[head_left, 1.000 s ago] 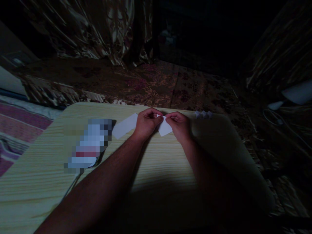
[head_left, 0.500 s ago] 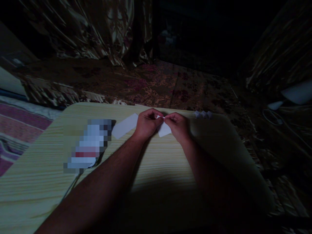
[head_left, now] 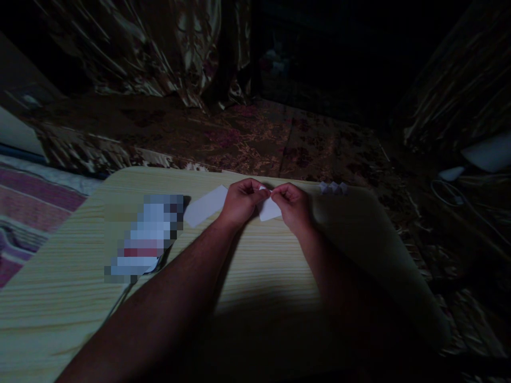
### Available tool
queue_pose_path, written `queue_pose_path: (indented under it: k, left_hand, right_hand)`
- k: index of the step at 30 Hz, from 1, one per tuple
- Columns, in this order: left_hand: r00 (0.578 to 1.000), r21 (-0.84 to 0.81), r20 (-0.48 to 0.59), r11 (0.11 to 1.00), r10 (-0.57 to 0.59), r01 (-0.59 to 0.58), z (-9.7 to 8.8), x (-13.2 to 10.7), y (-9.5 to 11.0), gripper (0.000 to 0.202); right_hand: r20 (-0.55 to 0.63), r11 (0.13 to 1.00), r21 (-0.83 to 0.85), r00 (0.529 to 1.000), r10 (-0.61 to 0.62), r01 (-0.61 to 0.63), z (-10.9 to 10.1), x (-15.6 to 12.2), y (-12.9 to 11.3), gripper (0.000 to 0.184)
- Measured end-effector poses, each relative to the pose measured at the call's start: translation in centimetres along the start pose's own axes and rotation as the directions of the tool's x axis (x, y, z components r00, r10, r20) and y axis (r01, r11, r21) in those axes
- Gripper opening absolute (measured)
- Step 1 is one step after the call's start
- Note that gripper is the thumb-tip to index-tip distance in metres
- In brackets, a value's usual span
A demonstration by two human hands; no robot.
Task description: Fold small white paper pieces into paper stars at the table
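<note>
A small piece of white paper (head_left: 269, 209) is pinched between both hands near the table's far edge. My left hand (head_left: 243, 201) is closed on its left side, thumb against fingers. On its upper right, my right hand (head_left: 293, 204) grips it with thumb and forefinger. The fingers cover much of the paper, so any folds are hard to make out. Just left of my left hand lies a white paper strip (head_left: 206, 206), flat on the wood. Beyond my right hand, small folded white paper pieces (head_left: 334, 188) sit in a row.
The pale wooden table (head_left: 263, 276) has rounded corners. A pixelated device (head_left: 149, 234) with a cable (head_left: 115, 306) lies at left. Patterned brown cloth (head_left: 247, 138) borders the far edge. A striped cover (head_left: 35, 207) is at left, and a white cord (head_left: 447, 198) at far right.
Both hands keep their pinch on the paper, with slight finger movement. The lower part of the paper has tilted a little, and its bottom corner sits slightly higher.
</note>
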State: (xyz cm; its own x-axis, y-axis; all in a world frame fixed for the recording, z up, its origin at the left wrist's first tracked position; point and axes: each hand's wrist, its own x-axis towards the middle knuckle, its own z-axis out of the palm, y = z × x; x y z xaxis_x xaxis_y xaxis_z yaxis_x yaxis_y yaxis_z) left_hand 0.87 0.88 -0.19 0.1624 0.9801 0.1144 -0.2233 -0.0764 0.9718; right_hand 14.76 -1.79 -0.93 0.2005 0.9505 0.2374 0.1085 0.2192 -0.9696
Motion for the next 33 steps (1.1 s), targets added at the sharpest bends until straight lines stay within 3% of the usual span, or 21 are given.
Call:
queue_pose_path:
  k: [12, 33]
  left_hand:
    - [0.999, -0.100, -0.041, 0.995, -0.020, 0.016, -0.06, 0.21, 0.15, 0.010]
    - [0.995, 0.183, -0.084, 0.982, 0.050, -0.034, -0.02, 0.26, -0.62, 0.026]
  right_hand:
    - [0.008, 1.000, -0.018, 1.000, -0.013, 0.014, -0.09, -0.08, -0.23, 0.013]
    - [-0.031, 0.999, -0.013, 0.999, 0.039, -0.039, -0.13, 0.00, -0.37, 0.011]
